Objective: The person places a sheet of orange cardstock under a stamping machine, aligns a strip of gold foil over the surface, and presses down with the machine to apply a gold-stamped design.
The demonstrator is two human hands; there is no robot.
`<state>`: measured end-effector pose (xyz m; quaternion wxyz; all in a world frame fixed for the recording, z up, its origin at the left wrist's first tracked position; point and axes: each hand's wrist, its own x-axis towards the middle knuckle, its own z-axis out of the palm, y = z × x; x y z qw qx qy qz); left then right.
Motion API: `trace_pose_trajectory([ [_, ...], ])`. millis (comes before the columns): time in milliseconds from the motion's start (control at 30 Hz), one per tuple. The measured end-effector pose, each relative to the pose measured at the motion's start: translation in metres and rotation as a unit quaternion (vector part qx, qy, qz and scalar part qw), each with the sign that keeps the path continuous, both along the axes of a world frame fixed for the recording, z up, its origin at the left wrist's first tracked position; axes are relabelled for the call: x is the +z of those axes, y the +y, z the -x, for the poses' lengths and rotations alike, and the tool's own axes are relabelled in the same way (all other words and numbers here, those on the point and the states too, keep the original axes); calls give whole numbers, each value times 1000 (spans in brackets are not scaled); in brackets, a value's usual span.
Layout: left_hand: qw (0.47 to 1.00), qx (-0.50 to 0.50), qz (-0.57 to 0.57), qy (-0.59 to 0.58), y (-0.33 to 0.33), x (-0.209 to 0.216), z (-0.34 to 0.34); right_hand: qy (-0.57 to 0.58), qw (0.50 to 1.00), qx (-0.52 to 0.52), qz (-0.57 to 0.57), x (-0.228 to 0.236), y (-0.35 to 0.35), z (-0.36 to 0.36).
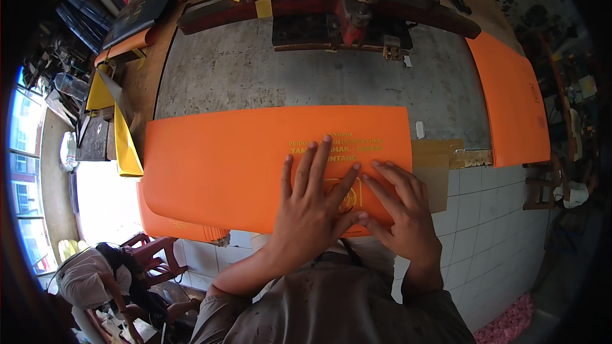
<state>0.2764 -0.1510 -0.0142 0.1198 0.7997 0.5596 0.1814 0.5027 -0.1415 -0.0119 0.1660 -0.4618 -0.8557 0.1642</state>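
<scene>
A large orange cover [210, 159] with gold lettering and a gold emblem lies across the near edge of the worktable. My left hand [303, 210] rests on its printed right half, fingers spread over the lettering. Beside it, my right hand [408, 216] lies flat at the cover's right end, fingers apart. The two thumbs come close together near the emblem and hide part of it. A brown board [430, 181] sticks out from under the cover's right edge.
A heavy red and black press [352, 25] spans the far side of the grey tabletop [217, 70]. Another orange cover [510, 102] hangs at the right edge. Yellow foil [131, 153] droops at the left, above stacked orange covers [185, 229]. A person [92, 280] bends near a red stool [159, 261].
</scene>
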Motion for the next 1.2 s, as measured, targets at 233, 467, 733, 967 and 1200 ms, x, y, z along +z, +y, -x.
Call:
trace_pose_trajectory([
  [233, 990, 135, -28, 39, 7, -4, 20, 7, 1000, 1, 6, 2, -1, 0],
  [467, 1000, 11, -25, -5, 2, -8, -4, 17, 1000, -4, 4, 0, -2, 1],
  [733, 999, 14, -41, -11, 5, -8, -3, 11, 1000, -10, 3, 1, -4, 2],
  [967, 995, 87, -43, 25, -7, -1, 32, 6, 1000, -8, 0, 1, -5, 2],
  [1200, 965, 250, -62, 57, -31, -3, 105, 23, 1000, -8, -5, -1, -6, 0],
])
